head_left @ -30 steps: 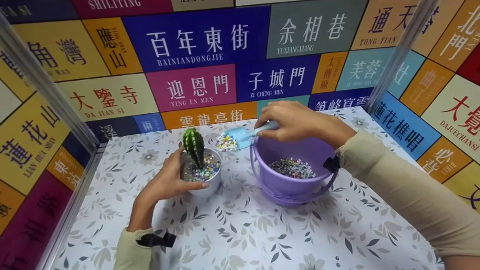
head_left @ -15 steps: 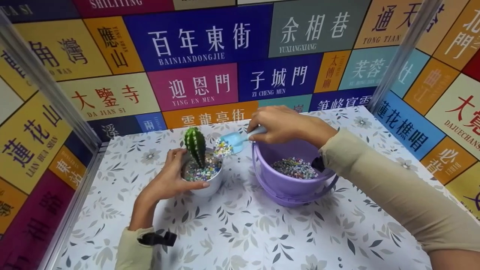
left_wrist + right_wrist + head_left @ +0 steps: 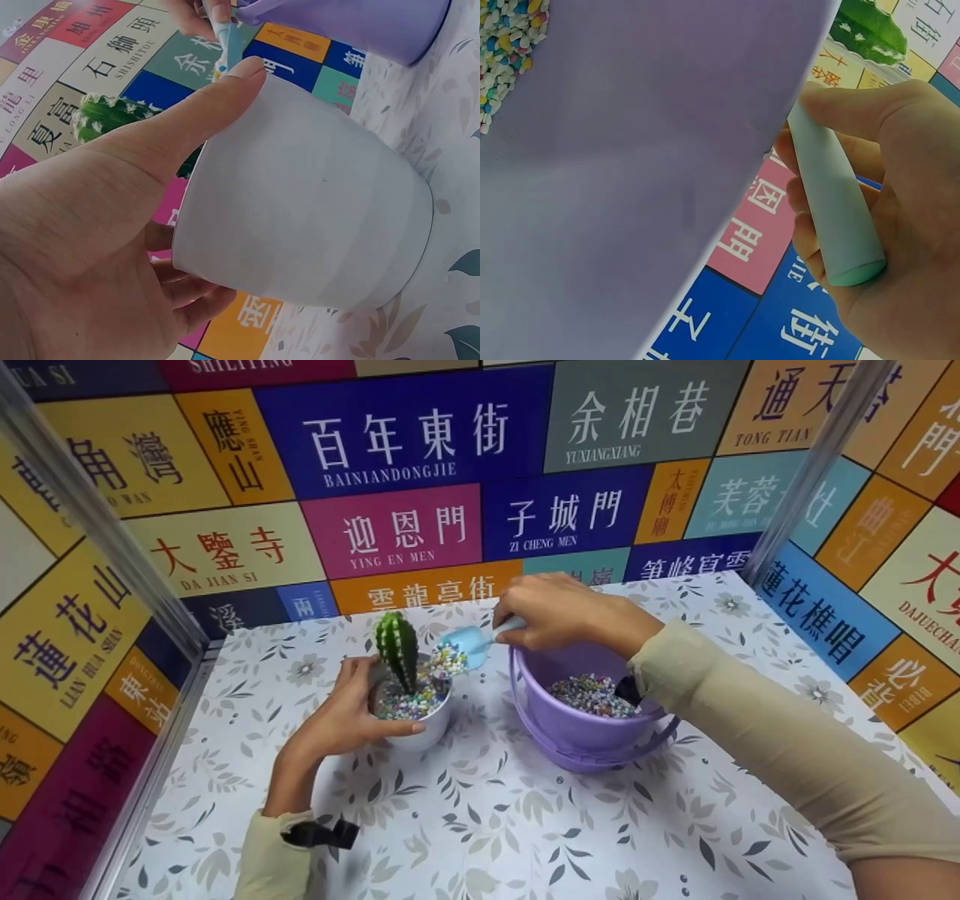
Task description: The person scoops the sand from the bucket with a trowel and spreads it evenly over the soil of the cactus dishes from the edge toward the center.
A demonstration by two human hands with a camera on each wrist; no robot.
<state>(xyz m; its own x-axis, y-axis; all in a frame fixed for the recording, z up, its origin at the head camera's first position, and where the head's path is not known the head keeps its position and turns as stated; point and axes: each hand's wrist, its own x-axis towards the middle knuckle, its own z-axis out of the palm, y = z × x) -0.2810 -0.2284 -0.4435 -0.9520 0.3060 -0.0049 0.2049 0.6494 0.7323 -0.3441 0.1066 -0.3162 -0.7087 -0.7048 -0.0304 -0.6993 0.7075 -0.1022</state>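
A green ribbed cactus (image 3: 397, 649) stands in a white pot (image 3: 424, 735), with multicoloured pebbles (image 3: 411, 701) around its base. My left hand (image 3: 337, 716) holds the pot from its left side, thumb along the near rim; the left wrist view shows the fingers (image 3: 199, 296) round the far side. My right hand (image 3: 551, 611) grips the handle (image 3: 836, 202) of a light blue toy shovel (image 3: 469, 645). The shovel's blade, loaded with pebbles, is tipped at the pot's right rim. Below the right hand is a purple bucket (image 3: 540, 712) holding more pebbles (image 3: 592, 695).
The table (image 3: 480, 817) has a white leaf-patterned cover. Panels with coloured signs (image 3: 420, 427) stand behind it and at both sides, joined by metal corner posts (image 3: 817, 465). The bucket's purple handle (image 3: 660, 746) hangs down along its outside.
My right hand has moved left with the shovel, bringing its blade from beside the pot to the pot's rim. The left hand has kept its hold on the pot.
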